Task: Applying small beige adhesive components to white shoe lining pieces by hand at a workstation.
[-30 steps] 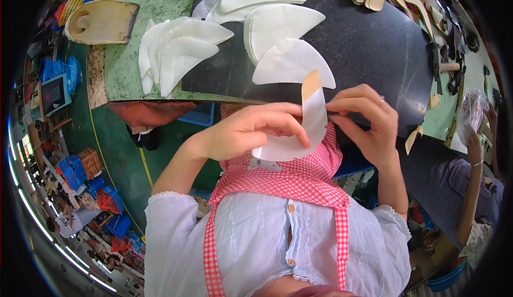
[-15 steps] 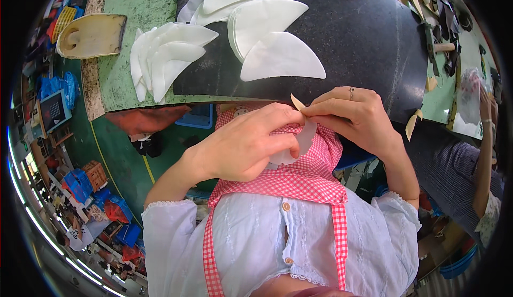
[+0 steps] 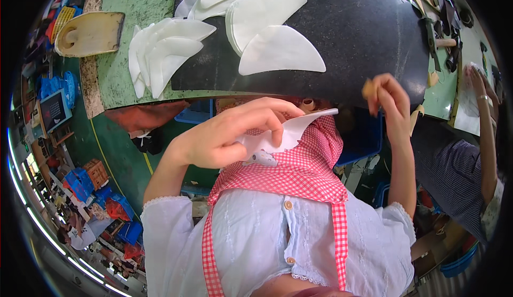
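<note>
A left hand [image 3: 243, 131] is pinching a curved white piece [image 3: 293, 132]; a right hand [image 3: 393, 102] is pinching a blurred tan scrap [image 3: 368, 89].
The white piece is bending at frame centre, above a red-checked apron [image 3: 315, 163]; rightward, the scrap is hovering near a black mat [image 3: 363, 35], where pale cut-outs [image 3: 280, 51] are overlapping at upper centre.

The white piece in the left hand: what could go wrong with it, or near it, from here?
The white piece, held only by the left hand with its right end free, might bend or slip onto the checked apron. The small tan piece in the right hand might drop, though blur hides how firmly it is held.
</note>
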### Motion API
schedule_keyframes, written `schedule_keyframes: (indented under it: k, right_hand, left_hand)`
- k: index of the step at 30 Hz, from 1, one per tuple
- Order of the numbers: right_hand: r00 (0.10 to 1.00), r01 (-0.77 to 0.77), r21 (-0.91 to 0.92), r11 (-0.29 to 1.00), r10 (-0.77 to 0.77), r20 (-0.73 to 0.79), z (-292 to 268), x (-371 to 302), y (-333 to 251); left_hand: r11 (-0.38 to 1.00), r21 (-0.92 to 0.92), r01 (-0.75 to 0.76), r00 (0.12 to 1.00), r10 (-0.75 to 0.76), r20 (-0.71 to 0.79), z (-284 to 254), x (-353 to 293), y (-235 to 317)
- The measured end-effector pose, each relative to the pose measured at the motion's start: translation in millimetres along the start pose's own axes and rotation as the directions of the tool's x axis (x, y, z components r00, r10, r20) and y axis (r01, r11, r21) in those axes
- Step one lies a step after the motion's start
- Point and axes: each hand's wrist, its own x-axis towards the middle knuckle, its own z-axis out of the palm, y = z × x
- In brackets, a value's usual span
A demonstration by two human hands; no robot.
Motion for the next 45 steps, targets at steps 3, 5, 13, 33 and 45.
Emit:
schedule_keyframes:
  k: [3, 5, 13, 33, 45]
  right_hand:
    - [0.820, -0.423, -0.339, 0.840, 0.514, 0.251, -16, -23, -7]
    - [0.777, 0.270, -0.817, 0.510, 0.386, 0.498, -17, -30, -9]
    - [0.677, 0.736, -0.469, 0.488, -0.528, 0.513, 53, -3, -51]
    - [0.980, 0.104, -0.247, 0.963, -0.058, 0.189, 81, 48, -19]
    - [0.996, 0.052, -0.539, 0.841, -0.004, 0.090, 101, 90, -7]
  left_hand:
    - [0.950, -0.303, 0.079, 0.990, -0.110, -0.086, 0, -3, -2]
    - [0.858, -0.511, 0.057, 0.991, -0.111, -0.075, -3, -8, -16]
    - [0.588, -0.808, -0.029, 1.000, 0.014, -0.026, 18, 8, -39]
    - [0.942, -0.076, 0.327, 0.783, -0.315, -0.536, -40, 20, -24]
    - [0.845, 0.221, 0.487, 0.709, -0.234, -0.665, -66, 42, -47]
